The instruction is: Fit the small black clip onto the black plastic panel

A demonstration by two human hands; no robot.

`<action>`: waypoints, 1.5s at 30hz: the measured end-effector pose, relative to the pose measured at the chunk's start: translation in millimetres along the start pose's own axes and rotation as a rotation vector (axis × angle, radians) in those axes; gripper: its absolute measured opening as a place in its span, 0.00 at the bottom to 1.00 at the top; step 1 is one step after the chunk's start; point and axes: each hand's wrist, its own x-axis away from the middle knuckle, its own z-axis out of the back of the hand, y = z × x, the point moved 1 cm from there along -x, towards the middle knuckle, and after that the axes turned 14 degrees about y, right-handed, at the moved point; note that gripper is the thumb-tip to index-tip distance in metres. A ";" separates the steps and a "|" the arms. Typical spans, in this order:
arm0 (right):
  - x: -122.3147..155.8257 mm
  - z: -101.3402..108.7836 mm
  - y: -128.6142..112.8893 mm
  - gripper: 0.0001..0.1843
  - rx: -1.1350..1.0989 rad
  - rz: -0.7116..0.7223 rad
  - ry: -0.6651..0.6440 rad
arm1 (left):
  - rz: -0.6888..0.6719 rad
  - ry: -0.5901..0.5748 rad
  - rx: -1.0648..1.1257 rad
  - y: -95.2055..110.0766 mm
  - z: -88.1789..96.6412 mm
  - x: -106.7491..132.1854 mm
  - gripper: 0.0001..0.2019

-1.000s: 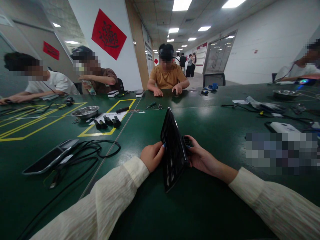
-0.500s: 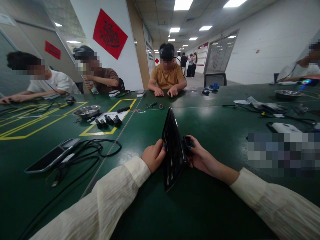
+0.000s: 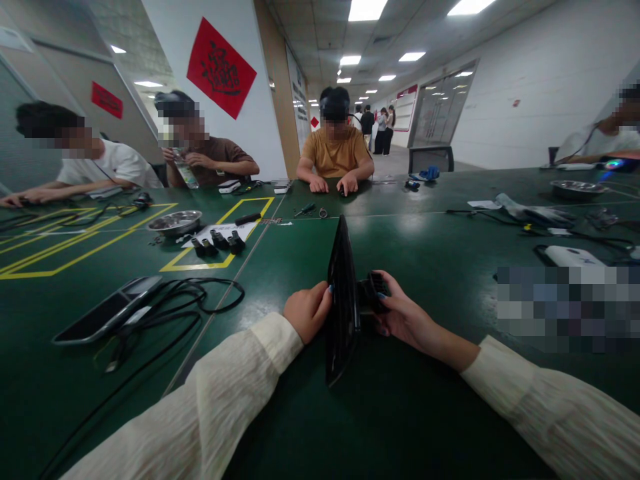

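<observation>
A flat black panel (image 3: 341, 300) stands on edge on the green table (image 3: 410, 400), seen almost edge-on. My left hand (image 3: 307, 312) is curled against its left face, fingers closed on the panel. My right hand (image 3: 403, 312) grips a small black round part (image 3: 373, 293) fixed to the panel's right side. Both arms wear cream sleeves.
A phone-like black slab (image 3: 107, 310) and tangled black cables (image 3: 170, 303) lie at left. Farther back are a metal dish (image 3: 175, 222), small black parts (image 3: 217, 241) on white paper and yellow floor-tape lines. Several people sit around the table; a white device (image 3: 570, 255) lies at right.
The panel has turned from leaning left to nearly edge-on and upright. My right hand has shifted onto the round part on its right side. A person at left has raised a bottle.
</observation>
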 end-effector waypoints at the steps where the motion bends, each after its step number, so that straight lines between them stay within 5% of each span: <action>1: 0.1 -0.2 -0.2 0.31 0.003 -0.003 0.002 | -0.008 0.007 0.011 0.0 0.1 -0.2 0.16; 12: -0.7 -1.8 0.9 0.30 -0.027 -0.011 0.047 | 0.044 0.046 0.032 3.6 5.3 -0.7 0.22; 31: -1.1 -1.3 -1.2 0.29 -0.081 -0.046 0.094 | -0.015 0.026 0.132 -2.0 -1.2 0.5 0.15; 45: -3.1 1.1 0.9 0.27 -0.067 -0.026 0.025 | -0.009 -0.004 0.184 -4.3 -1.3 -2.3 0.21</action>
